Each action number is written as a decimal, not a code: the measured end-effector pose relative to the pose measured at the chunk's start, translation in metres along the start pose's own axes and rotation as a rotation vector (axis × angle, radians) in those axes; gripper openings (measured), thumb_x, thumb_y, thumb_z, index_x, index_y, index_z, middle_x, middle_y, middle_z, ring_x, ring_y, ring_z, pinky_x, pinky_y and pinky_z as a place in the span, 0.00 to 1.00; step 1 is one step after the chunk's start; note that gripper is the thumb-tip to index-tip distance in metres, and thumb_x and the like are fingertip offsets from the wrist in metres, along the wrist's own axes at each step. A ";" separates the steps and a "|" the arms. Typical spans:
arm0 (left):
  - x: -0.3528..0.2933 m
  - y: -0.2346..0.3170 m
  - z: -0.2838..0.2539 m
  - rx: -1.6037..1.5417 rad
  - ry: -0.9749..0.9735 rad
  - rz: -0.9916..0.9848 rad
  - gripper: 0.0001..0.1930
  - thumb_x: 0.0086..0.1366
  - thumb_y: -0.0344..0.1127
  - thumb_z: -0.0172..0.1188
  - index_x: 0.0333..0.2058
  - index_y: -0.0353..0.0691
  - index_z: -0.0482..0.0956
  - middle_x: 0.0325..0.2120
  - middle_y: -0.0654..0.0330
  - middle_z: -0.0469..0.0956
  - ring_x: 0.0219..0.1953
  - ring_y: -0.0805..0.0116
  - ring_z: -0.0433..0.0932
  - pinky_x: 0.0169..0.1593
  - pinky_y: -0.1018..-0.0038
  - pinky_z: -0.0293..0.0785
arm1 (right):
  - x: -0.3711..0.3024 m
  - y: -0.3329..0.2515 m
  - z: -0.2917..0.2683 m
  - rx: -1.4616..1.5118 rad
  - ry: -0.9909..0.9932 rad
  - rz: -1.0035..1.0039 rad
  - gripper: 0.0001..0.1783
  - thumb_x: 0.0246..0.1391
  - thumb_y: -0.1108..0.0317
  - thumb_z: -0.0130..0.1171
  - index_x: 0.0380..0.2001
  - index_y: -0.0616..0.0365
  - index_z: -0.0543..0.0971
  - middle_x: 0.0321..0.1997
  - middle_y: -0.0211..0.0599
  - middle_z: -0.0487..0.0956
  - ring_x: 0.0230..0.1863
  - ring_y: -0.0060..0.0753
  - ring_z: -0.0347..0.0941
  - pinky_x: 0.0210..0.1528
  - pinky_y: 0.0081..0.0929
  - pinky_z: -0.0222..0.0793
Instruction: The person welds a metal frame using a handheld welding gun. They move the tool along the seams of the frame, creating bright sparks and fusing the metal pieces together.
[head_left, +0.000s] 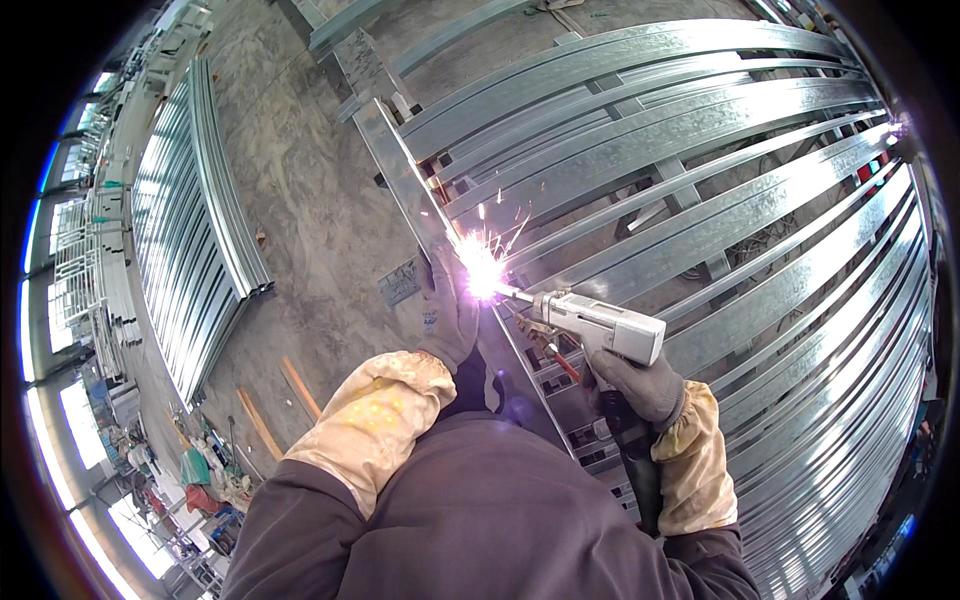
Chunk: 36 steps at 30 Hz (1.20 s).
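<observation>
My right hand (640, 388), in a grey glove, is closed around the grip of a pale grey handheld welding gun (605, 328). A thick dark cable runs down from the grip past my forearm. The gun's nozzle points left at a bright arc (484, 275) throwing sparks on the edge of a long metal beam (395, 160). Just left of the arc is my left hand (448, 315), also gloved, laid against the beam with its fingers stretched away from me. Glare hides part of these fingers and the spot being welded. Tan protective sleeves cover both forearms.
Parallel galvanized steel bars (660, 130) form a wide rack on the right. On the concrete floor at left lies a stack of metal profiles (190, 230), with wooden strips (262, 425) nearer me. Another bright purple light (895, 130) shows at the far right.
</observation>
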<state>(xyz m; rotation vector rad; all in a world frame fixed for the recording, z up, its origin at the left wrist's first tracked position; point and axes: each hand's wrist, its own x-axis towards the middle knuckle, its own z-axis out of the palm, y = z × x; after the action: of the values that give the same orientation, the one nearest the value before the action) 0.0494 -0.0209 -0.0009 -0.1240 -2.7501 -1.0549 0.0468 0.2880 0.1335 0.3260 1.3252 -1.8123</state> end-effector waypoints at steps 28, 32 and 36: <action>0.000 -0.009 0.004 0.055 0.047 -0.030 0.44 0.64 0.37 0.52 0.73 0.32 0.41 0.69 0.23 0.43 0.70 0.22 0.49 0.73 0.49 0.49 | -0.020 0.012 0.046 -0.181 0.129 -0.224 0.18 0.65 0.61 0.59 0.51 0.61 0.78 0.32 0.34 0.83 0.27 0.21 0.75 0.28 0.23 0.73; -0.002 -0.009 0.006 0.005 0.045 -0.049 0.44 0.65 0.38 0.53 0.73 0.32 0.40 0.69 0.23 0.42 0.70 0.22 0.48 0.73 0.48 0.47 | -0.021 0.011 0.054 -0.313 0.124 -0.286 0.18 0.66 0.60 0.59 0.51 0.61 0.77 0.32 0.35 0.83 0.34 0.25 0.77 0.38 0.27 0.73; -0.002 -0.004 0.005 -0.017 0.033 -0.045 0.42 0.66 0.36 0.50 0.73 0.29 0.40 0.70 0.24 0.42 0.71 0.24 0.47 0.74 0.48 0.44 | -0.031 0.001 0.068 -0.317 0.172 -0.207 0.18 0.67 0.60 0.58 0.52 0.62 0.77 0.32 0.34 0.83 0.34 0.25 0.78 0.39 0.27 0.73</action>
<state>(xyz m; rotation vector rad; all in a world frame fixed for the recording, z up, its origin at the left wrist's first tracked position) 0.0497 -0.0206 -0.0069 -0.0467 -2.7273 -1.0827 0.0841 0.2432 0.1801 0.1807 1.7956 -1.7326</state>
